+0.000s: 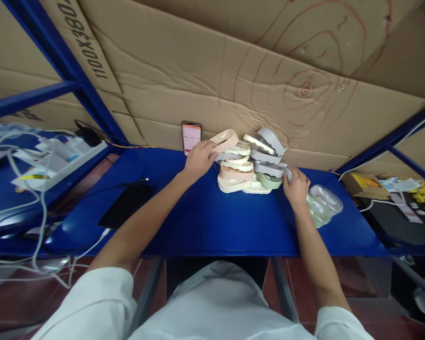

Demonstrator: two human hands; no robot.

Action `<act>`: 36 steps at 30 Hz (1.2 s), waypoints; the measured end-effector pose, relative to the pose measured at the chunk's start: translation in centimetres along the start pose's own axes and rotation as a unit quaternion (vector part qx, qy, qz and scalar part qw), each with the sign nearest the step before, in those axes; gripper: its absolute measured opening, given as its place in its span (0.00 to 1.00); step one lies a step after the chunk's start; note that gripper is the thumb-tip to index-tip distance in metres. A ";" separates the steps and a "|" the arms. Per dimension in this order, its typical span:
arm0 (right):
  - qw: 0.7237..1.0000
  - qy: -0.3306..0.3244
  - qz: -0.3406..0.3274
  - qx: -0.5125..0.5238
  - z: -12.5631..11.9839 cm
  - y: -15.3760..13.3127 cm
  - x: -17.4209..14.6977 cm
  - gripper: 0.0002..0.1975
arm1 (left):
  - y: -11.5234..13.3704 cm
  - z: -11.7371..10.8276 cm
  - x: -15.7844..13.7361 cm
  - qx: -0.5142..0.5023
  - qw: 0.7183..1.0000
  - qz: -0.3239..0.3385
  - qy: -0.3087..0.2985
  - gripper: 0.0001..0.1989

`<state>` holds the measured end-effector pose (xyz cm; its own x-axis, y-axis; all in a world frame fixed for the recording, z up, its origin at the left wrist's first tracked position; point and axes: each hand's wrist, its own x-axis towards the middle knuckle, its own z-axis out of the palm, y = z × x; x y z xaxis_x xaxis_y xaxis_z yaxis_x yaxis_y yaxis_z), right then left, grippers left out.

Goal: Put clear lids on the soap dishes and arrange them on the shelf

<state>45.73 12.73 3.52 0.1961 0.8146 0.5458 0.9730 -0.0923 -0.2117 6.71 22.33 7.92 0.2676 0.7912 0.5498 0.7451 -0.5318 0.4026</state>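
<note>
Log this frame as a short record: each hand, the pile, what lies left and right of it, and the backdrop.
Left hand: grips the near end of a peach ring
Right hand: at the pile's right side; grip unclear
Pile: cream, peach, grey and green pieces
Left: phone, tablet
Right: grey pack, green pack
Backdrop: cardboard with red curves

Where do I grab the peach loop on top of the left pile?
Probably pinch the left end of the peach loop, coming from the left, where the left hand is. It's an open ring, so fingers could close around its rim. That end juts out from the left pile, while the right pile stands close on its other side.
</note>
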 end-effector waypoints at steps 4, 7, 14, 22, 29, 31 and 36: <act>0.993 0.091 -0.061 0.053 -1.4 -1.4 -0.5 0.24 | 1.6 -2.7 -4.3 0.001 0.997 0.022 0.068 0.16; 0.976 0.095 -0.160 0.114 -2.2 -2.9 -1.8 0.21 | 3.8 -4.8 -11.6 0.005 0.997 0.072 0.025 0.12; 0.916 0.020 -0.351 0.192 -1.2 -7.9 -5.1 0.21 | 7.1 -4.1 -21.3 -0.004 0.973 0.126 -0.195 0.22; 0.969 0.067 -0.179 0.154 -2.0 -7.2 -1.0 0.26 | 7.7 -3.5 -7.4 0.013 0.988 0.118 -0.102 0.19; 0.968 0.001 -0.131 0.213 -0.6 -5.4 8.3 0.35 | 10.6 1.3 8.0 0.024 0.992 0.015 -0.121 0.34; 0.970 -0.024 -0.108 0.219 0.2 -4.6 8.8 0.33 | 10.8 2.2 9.0 0.011 0.990 0.009 -0.140 0.29; 0.979 0.011 -0.047 0.200 1.1 -2.1 7.6 0.32 | 10.4 2.7 8.4 0.000 0.992 0.074 -0.106 0.17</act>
<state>45.00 19.75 7.25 0.1155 0.7953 0.5951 0.8618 0.2177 -0.4582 18.40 24.29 14.75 0.4954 0.7507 0.4370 0.6884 -0.6462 0.3295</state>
